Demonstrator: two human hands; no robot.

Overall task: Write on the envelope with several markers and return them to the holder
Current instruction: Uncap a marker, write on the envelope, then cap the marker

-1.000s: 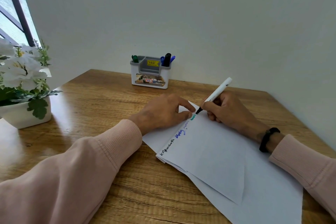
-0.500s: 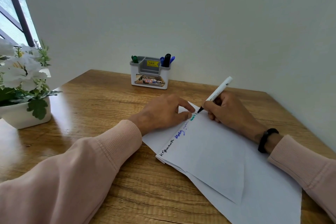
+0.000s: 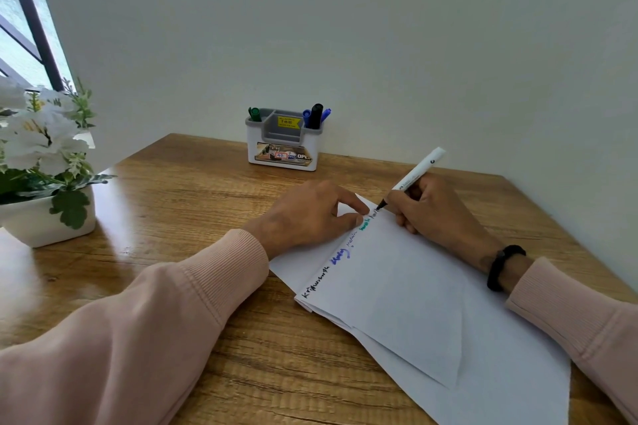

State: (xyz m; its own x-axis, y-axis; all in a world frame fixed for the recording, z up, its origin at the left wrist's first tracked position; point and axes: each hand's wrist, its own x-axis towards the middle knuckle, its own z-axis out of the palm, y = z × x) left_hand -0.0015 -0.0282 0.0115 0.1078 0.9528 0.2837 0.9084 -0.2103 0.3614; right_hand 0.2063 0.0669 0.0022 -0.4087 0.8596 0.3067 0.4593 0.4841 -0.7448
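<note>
A white envelope (image 3: 407, 290) lies slanted on the wooden table, flap folded down, with black, blue and green words along its upper edge. My right hand (image 3: 429, 209) grips a white marker (image 3: 414, 176) whose black tip touches the envelope's far corner. My left hand (image 3: 310, 214) rests on the envelope's far left part, thumb and forefinger pressing the paper beside the tip. The white and grey holder (image 3: 283, 141) stands by the wall with a green marker (image 3: 254, 113) in its left slot and a black marker (image 3: 316, 115) with two blue ones (image 3: 306, 117) in its right.
A white pot of white flowers (image 3: 45, 169) stands at the table's left edge by the window. The wall runs close behind the holder and along the right side. The table (image 3: 179, 197) has bare wood between pot and hands.
The marker tip has crept a little further along the envelope's upper edge, adding black strokes past the green word. My left hand has stayed in place.
</note>
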